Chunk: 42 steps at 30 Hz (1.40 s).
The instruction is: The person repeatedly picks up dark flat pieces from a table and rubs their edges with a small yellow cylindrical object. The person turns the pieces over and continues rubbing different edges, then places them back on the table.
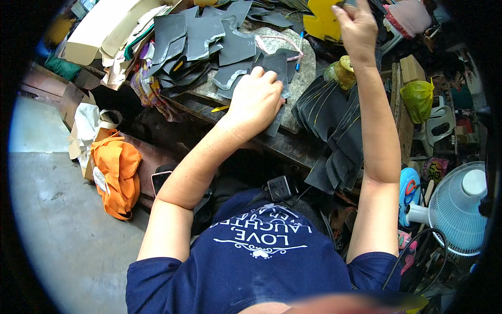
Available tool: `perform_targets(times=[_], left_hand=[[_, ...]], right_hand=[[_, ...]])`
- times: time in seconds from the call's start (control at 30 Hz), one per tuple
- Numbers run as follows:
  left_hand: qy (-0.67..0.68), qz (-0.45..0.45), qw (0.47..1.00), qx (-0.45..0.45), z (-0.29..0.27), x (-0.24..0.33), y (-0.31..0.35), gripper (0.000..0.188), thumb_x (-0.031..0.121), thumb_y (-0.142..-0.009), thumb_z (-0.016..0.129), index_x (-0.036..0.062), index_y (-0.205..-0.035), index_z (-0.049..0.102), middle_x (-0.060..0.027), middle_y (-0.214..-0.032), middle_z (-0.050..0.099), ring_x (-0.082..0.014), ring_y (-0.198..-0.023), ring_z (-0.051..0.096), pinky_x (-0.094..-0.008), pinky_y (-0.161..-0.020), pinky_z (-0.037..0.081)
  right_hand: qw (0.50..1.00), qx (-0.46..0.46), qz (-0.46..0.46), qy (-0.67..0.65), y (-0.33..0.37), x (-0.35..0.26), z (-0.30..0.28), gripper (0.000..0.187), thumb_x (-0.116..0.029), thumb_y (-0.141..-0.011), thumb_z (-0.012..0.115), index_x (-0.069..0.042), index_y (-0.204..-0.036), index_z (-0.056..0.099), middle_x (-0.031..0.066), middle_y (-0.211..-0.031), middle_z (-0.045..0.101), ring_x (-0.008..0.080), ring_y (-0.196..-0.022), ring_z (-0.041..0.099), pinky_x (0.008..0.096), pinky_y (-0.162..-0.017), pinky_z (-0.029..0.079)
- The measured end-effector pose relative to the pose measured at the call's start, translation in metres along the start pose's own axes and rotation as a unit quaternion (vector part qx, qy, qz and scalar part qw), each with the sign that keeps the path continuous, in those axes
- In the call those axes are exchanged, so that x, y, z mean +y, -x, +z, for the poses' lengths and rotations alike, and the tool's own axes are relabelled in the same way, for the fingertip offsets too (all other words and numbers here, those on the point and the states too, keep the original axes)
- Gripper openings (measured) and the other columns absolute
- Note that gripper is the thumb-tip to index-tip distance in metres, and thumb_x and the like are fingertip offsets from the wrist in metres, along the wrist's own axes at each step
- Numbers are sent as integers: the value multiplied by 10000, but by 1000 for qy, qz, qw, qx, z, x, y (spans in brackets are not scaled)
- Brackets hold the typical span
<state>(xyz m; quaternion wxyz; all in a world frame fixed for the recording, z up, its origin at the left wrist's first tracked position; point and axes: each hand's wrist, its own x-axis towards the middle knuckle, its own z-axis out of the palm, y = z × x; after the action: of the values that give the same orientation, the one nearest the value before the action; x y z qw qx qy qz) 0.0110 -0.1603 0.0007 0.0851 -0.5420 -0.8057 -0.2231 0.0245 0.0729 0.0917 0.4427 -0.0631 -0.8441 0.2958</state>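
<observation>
My left hand [256, 99] is closed, its fingers curled down on a narrow dark grey cut piece [275, 65] at the near edge of the stone slab [308, 57]. Just left of it lies a dark piece with a pale, curved edge [230, 81]. Farther up and to the right, my right hand [360, 31] is raised with its fingers bent. Its thumb overlaps the edge of a yellow, dark-stained object [323, 21]; what the fingers hold is cut off by the picture's upper rim. A pink loop [280, 37] and a blue pen [300, 49] lie on the slab.
Several dark cut pieces [201, 34] are heaped at the far left of the bench, and fanned stacks [324, 110] hang over its right side. A yellowish jar [343, 70] stands behind them. An orange bag [116, 172] sits left; a fan [457, 201] stands right.
</observation>
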Motion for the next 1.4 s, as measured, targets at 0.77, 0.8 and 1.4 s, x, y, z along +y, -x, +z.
perform_targets(times=[0.77,0.8,1.4], left_hand=[[789,-211,568,102,-6,7,1,214,80,-983,529,-8,-1179,536,-109,-1075,657,-164,-894,687,-233,-686,601],[782,-226,571,102,-7,8,2,207,80,-986,522,-9,-1172,537,-107,-1066,656,-166,-892,687,-235,-688,604],[722,-214,638,159,-23,-5,19,461,77,-975,524,-59,-1393,383,-141,-1124,628,-175,-974,641,-320,-880,551]], right_hand=[[914,-186,245,-263,134,-53,-58,878,-244,-873,701,-76,-1552,171,109,-1166,631,120,-925,607,248,-789,485],[902,-208,265,-271,136,-57,-58,898,-92,-847,705,-82,-1557,155,77,-1137,611,98,-930,591,218,-790,491],[881,-232,302,-281,136,-42,-76,873,54,-815,641,-80,-1551,193,66,-968,645,71,-818,591,198,-775,499]])
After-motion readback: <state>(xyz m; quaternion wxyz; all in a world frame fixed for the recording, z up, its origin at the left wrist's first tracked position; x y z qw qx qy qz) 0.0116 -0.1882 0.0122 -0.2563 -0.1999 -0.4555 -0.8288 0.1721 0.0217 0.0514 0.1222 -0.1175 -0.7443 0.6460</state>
